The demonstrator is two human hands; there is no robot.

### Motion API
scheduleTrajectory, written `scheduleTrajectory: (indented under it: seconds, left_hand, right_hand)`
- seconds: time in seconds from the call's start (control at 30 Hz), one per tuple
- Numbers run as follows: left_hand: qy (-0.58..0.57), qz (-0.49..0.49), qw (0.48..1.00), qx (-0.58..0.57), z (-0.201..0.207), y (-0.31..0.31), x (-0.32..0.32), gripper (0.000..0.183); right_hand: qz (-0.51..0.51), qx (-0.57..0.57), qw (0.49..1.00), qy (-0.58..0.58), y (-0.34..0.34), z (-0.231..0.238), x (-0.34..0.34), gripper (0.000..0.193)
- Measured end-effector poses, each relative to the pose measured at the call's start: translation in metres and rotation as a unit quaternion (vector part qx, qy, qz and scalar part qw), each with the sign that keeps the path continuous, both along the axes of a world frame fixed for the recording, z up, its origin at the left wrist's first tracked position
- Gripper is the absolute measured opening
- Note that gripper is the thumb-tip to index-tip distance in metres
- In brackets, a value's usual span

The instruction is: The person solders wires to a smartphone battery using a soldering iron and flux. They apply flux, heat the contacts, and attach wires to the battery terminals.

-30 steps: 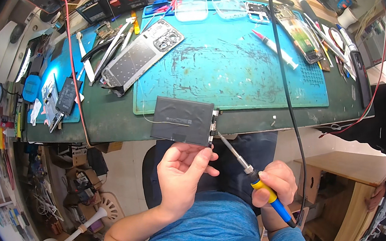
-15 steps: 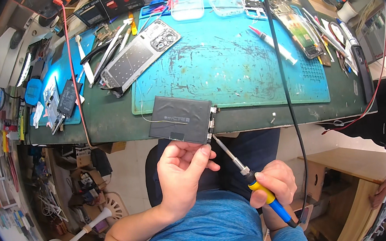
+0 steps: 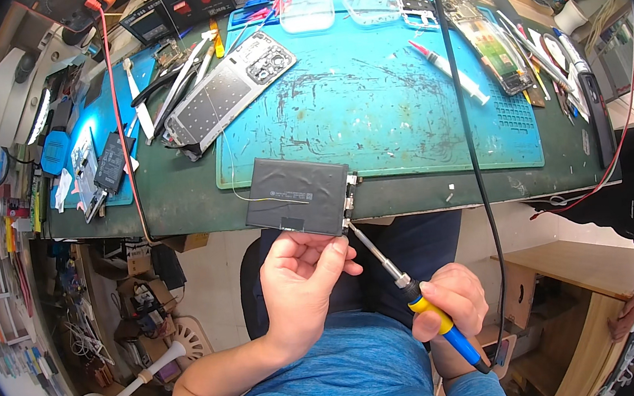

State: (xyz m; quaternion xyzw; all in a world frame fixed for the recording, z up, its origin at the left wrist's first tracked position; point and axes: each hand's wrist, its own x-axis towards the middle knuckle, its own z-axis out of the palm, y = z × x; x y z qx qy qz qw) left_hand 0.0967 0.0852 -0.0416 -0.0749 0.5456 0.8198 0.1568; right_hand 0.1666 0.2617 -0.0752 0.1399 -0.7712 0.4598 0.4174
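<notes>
**Battery (image 3: 296, 192) pinched in the left hand (image 3: 299, 279), soldering iron (image 3: 397, 273) held in the right hand (image 3: 452, 296)**

The flat black battery sits just beyond the left hand, its face upward, across the near edge of the blue mat (image 3: 372, 132), left of that edge's middle. It reaches back to about the front edge of the bench (image 3: 404, 201); whether it rests on the bench or is held above it, I cannot tell. A thin pale wire (image 3: 274, 199) crosses its face and loops up over the mat's left side.

The left hand grasps the battery by its near right corner, thumb on top and fingers curled below. The right hand is closed around the iron's yellow grip. The iron slants up and left, its tip at the near end of the metal strip (image 3: 348, 203) along the battery's right edge; contact there is too small to tell.

Scuffed mat stretches behind the battery, between the silver phone frame (image 3: 229, 96) by the far left corner and a syringe (image 3: 450, 72) toward the right edge. A black cable (image 3: 469, 132) crosses the mat's right part and drops past the bench's front edge, just right of the right hand.
</notes>
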Motion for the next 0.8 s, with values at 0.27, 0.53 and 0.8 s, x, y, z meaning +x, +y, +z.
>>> scheduleTrajectory:
  seconds: [0.27, 0.53, 0.8]
  left_hand:
    - [0.007, -0.003, 1.0, 0.004, -0.0012, -0.0002, -0.0003, 0.011]
    - [0.01, -0.001, 1.0, -0.006, -0.0003, 0.0002, 0.0001, 0.011]
    - [0.013, -0.005, 1.0, -0.007, -0.0005, 0.0, 0.0, 0.012]
  right_hand:
    - [0.001, 0.0, 1.0, -0.001, -0.0007, -0.0015, 0.0003, 0.02]
    - [0.003, 0.001, 1.0, -0.001, -0.0003, -0.001, 0.0001, 0.02]
    - [-0.01, 0.017, 1.0, -0.006, -0.0025, -0.0004, -0.0007, 0.033]
